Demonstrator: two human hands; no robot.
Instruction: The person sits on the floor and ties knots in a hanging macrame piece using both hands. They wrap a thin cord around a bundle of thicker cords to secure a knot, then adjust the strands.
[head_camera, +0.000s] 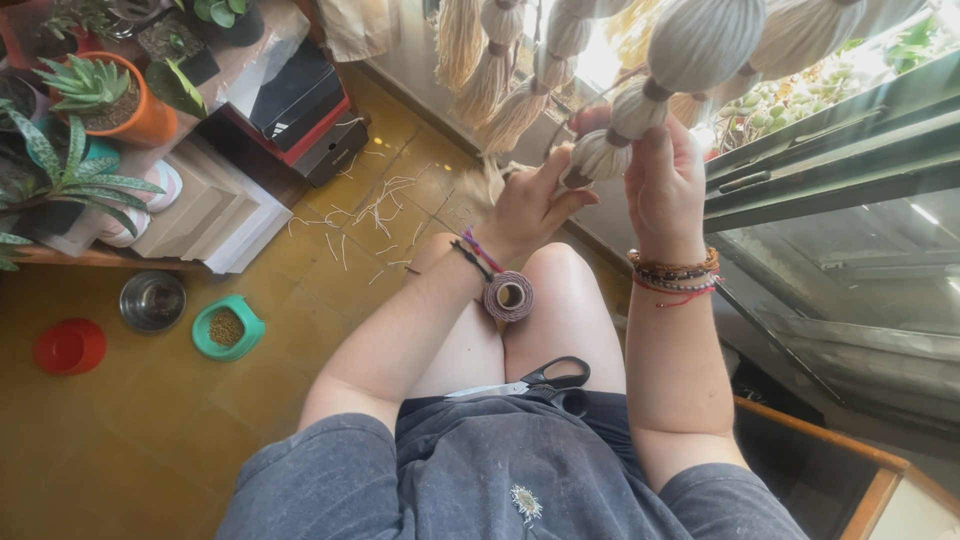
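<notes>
Up by the window, seen from the head camera, the left hand (535, 205) pinches the lowest bulb of a cream yarn tassel (597, 158), fingers clenched round its bound neck, while the right hand (665, 185) grips the same strand just above, fingers closed on it. Several more tassels (500, 60) hang beside it; their exact count is hard to tell. One spool of brownish thread (509, 296) rests between the knees, and one pair of black-handled scissors (530, 382) lies on the lap. On the tiled floor (150, 430) stand three bowls: one red (69, 347), one steel (152, 300), one green (227, 328) holding kibble. Yarn scraps (375, 215) litter the floor near the potted plants (95, 95).
</notes>
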